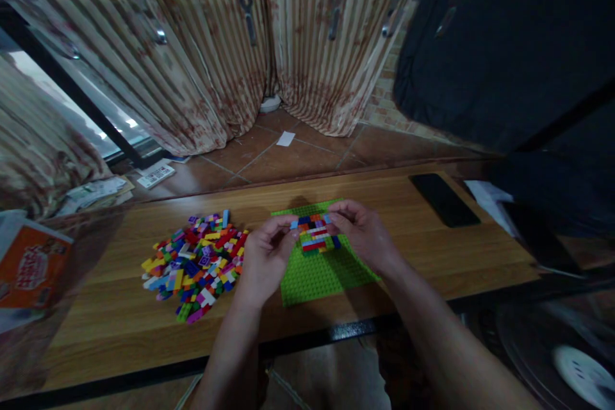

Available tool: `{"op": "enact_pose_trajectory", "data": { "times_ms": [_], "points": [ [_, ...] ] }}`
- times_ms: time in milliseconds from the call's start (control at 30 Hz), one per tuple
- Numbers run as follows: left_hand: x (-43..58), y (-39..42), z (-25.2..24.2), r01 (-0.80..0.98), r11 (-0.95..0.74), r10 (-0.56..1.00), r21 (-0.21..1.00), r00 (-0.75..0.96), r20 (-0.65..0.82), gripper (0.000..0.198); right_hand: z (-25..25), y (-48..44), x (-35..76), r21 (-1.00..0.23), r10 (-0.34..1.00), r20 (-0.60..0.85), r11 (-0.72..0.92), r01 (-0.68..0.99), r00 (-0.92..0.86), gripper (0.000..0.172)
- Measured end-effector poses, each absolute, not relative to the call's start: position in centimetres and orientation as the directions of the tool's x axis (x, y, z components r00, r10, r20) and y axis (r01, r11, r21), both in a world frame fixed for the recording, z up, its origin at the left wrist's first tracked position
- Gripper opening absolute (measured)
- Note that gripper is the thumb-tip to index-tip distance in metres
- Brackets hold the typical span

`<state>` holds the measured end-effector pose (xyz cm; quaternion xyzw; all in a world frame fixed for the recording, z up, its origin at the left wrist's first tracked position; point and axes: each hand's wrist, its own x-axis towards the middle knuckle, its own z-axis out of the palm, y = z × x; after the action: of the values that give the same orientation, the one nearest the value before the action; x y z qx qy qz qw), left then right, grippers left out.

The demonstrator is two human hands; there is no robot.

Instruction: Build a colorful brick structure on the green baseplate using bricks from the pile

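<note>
A green studded baseplate (317, 278) lies on the wooden table (432, 250). On it stands a small multicoloured brick build (317, 236). My left hand (266, 256) pinches the build's left end, fingers closed. My right hand (362, 234) pinches its right end from above, fingers curled onto the top row. A heap of loose coloured bricks (196, 262) lies left of the baseplate, close to my left hand.
A black phone (444, 200) lies at the table's right back. An orange box (31, 266) stands at the far left. Papers (485, 195) sit at the right edge. Beyond the table are a tiled floor, curtains (216, 70) and a dark bag (504, 57).
</note>
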<state>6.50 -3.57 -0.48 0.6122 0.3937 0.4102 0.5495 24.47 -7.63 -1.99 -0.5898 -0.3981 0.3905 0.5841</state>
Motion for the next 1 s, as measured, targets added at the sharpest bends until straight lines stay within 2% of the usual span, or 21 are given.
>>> {"op": "enact_pose_trajectory", "data": {
  "times_ms": [100,167,333,800,933,1000],
  "points": [
    [6.3,-3.3,-0.9,0.103,-0.078,0.931,0.992,0.365,0.035,0.015,-2.1,-8.1,26.9,-0.982,0.951,-0.099,-0.14,0.123,0.292,0.011],
    [6.1,-3.1,-1.3,0.164,-0.085,0.925,0.983,0.38,0.017,0.018,-2.2,-8.6,28.2,-0.952,0.958,-0.179,-0.226,0.206,0.222,0.014],
    [6.1,-2.9,-2.4,0.258,-0.106,0.914,0.96,0.406,-0.008,0.024,-2.8,-9.3,29.1,-0.87,0.973,-0.218,-0.226,0.438,0.069,0.02],
    [6.3,-2.9,-2.8,0.295,-0.158,0.91,0.942,0.414,0.022,0.022,-4.2,-8.2,28.3,-0.892,0.957,-0.129,-0.226,0.391,0.259,0.016],
    [6.3,-3.0,-2.9,0.288,-0.149,0.91,0.946,0.415,0.017,0.022,-4.1,-8.1,28.4,-0.877,0.96,-0.117,-0.219,0.428,0.254,0.009],
    [6.2,-3.0,-2.9,0.282,-0.144,0.907,0.948,0.42,0.013,0.023,-4.1,-8.2,28.7,-0.863,0.967,-0.113,-0.209,0.459,0.227,0.01]
  ]
}}
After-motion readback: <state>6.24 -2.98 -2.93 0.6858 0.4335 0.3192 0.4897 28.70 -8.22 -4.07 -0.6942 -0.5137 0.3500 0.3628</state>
